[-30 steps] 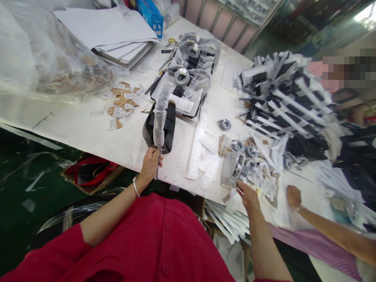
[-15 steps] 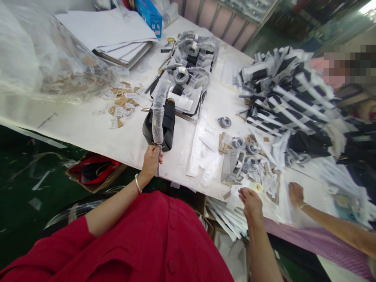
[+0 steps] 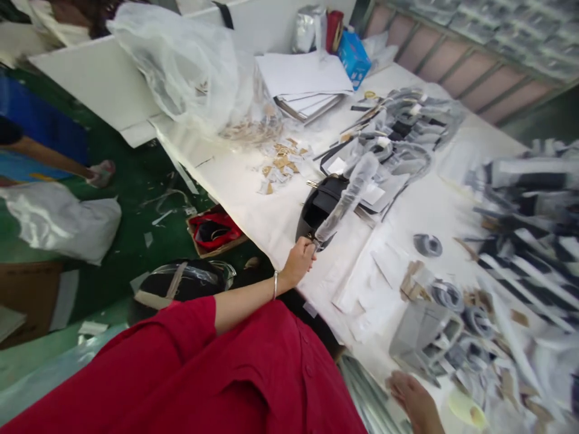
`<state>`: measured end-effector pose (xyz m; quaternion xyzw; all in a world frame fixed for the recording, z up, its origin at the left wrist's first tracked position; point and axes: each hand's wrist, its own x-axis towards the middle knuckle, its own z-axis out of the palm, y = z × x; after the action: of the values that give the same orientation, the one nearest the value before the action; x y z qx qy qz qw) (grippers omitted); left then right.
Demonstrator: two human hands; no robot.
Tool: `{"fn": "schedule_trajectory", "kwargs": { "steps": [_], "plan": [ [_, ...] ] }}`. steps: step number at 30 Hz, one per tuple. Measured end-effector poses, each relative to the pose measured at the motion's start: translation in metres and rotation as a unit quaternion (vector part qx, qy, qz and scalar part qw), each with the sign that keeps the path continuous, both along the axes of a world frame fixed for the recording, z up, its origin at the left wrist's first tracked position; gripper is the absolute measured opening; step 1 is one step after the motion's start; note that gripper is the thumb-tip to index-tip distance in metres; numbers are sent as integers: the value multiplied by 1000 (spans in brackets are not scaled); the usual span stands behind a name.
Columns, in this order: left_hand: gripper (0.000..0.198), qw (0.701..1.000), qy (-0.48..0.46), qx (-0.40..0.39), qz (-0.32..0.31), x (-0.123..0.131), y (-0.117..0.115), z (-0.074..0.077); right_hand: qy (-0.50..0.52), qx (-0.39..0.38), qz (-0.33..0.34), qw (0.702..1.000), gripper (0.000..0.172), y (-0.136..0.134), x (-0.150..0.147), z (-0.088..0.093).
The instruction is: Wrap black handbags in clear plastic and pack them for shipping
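A small black bag point(image 3: 319, 205) stands near the front edge of the white table, its wide strap point(image 3: 349, 196) sleeved in clear plastic. My left hand point(image 3: 298, 263) is closed round the lower end of that strap, right against the bag's near side. What lies inside the fist is hidden. My right hand point(image 3: 411, 395) is low at the table's front edge, beside a grey tape dispenser point(image 3: 414, 328). Motion smears its fingers, so I cannot make out anything in them. Close to it lies a pale yellow tape roll point(image 3: 465, 408).
Flat bags with plastic-wrapped straps point(image 3: 407, 141) are stacked behind. Small brown tags point(image 3: 284, 163) lie left of them, near white sheets point(image 3: 305, 78) and a blue box point(image 3: 354, 58). Rolled grey straps point(image 3: 427, 245) and black-and-white pieces point(image 3: 529, 241) are on the right.
My view has swung left, so the table things appear farther right. The strap now leans right over the bag. The other person's hand is out of view. My left hand keeps its hold.
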<state>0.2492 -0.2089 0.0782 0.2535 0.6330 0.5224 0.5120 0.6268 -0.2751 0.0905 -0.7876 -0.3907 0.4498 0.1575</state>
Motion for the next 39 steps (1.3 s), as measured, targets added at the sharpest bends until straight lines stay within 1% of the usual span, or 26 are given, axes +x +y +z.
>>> {"fn": "schedule_trajectory", "kwargs": {
  "steps": [1,2,4,6,7,9,11,13,16,19,21,24,26,29,31,34,36,39],
  "plan": [
    [17,1000,-2,1,-1,-1,-1,-1,22,-28,18,999,41,10,-25,10],
    [17,1000,-3,3,0,-1,-2,-1,63,-21,67,996,41,21,-54,20],
    [17,1000,0,6,1,-1,-3,-2,117,8,178,977,38,49,-115,44],
    [18,1000,8,11,-2,0,-3,-2,151,48,244,957,35,77,-172,66],
    [18,1000,14,15,-3,1,-3,-3,164,67,259,949,36,90,-194,73],
    [18,999,25,25,-3,1,-3,-4,172,91,275,941,39,110,-228,79],
    [18,999,35,33,0,2,-4,-6,168,94,282,940,41,122,-248,74],
    [19,999,37,38,1,2,-5,-7,161,88,285,941,43,131,-258,60],
    [20,999,25,39,5,1,-7,-6,160,75,273,946,45,140,-265,38],
    [22,999,-10,35,4,-1,-8,-3,177,50,259,948,45,147,-268,27],
    [23,998,-43,42,-5,-4,-9,0,190,31,258,947,44,150,-268,26],
    [23,996,-77,45,-7,-7,-8,6,196,8,266,944,43,154,-264,30],
    [22,994,-105,28,-1,-9,-7,10,205,-9,282,937,42,156,-261,33],
    [23,982,-186,-1,7,-10,-5,16,226,-28,305,925,41,157,-257,36],
    [27,971,-237,-12,9,-10,-4,18,217,-10,298,929,39,155,-258,36],
    [32,959,-283,-19,15,-9,-5,19,179,48,268,945,33,148,-264,30],
    [33,953,-302,-25,14,-6,-6,19,154,76,247,954,31,143,-269,25],
    [36,953,-300,-39,19,-2,-8,19,112,91,237,961,31,142,-272,16]
  ]
}}
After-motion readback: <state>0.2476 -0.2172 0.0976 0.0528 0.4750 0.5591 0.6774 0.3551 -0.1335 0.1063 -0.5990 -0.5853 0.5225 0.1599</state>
